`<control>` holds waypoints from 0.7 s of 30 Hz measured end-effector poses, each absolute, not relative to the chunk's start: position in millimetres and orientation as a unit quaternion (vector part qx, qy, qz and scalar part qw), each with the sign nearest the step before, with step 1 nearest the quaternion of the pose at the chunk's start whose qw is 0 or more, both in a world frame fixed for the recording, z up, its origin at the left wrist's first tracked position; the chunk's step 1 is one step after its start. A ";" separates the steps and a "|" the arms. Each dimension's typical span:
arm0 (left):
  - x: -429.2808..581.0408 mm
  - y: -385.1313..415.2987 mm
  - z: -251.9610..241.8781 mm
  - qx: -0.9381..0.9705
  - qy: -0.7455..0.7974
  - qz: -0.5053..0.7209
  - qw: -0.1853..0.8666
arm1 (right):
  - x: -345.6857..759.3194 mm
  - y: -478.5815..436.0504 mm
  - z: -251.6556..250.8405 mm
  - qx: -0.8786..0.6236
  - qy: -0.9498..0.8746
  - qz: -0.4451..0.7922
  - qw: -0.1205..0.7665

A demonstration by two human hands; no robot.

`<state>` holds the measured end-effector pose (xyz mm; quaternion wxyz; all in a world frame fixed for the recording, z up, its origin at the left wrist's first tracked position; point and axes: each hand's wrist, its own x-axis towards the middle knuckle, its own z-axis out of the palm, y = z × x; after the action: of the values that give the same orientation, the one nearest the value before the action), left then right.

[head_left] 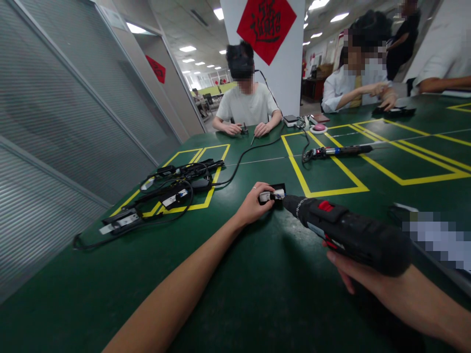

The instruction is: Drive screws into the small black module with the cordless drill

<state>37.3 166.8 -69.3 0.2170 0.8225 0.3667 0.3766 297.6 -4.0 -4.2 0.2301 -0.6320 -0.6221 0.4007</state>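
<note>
My left hand (255, 203) is closed on a small black housing (280, 188) with white parts inside, holding it against the green table. My right hand (362, 277) grips a black cordless drill (342, 223) with red switches, pointed left. The drill's front end reaches the right side of the housing. Whether its bit touches a screw is hidden by the chuck. Left of my hand lie several black power strips (176, 196), their white inner parts showing, tangled with black cables.
On the green table (235, 304), yellow tape (334, 192) marks rectangles. A black and red tool (338, 151) with a cord lies beyond the drill. Across the table, one person (247, 105) handles small parts; another (355, 90) works at right. A pink round item (318, 127) sits near the far edge.
</note>
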 end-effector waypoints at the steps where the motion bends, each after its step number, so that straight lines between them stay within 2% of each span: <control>1: 37.2 166.9 -69.4 0.823 0.367 0.376 0.216 | 298.0 -3.9 -4.8 -0.632 -0.621 0.403 0.229; 7: 37.0 167.8 -70.5 0.824 0.368 0.376 0.213 | 300.6 -4.0 -6.2 -0.636 -0.608 0.431 0.201; 21: 36.9 167.2 -70.1 0.827 0.366 0.371 0.210 | 302.1 -3.3 -10.7 -0.635 -0.606 0.430 0.211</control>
<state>36.9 167.2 -70.1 0.2104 0.8274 0.3659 0.3705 302.1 -3.3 -10.7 0.2111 -0.6350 -0.6060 0.4301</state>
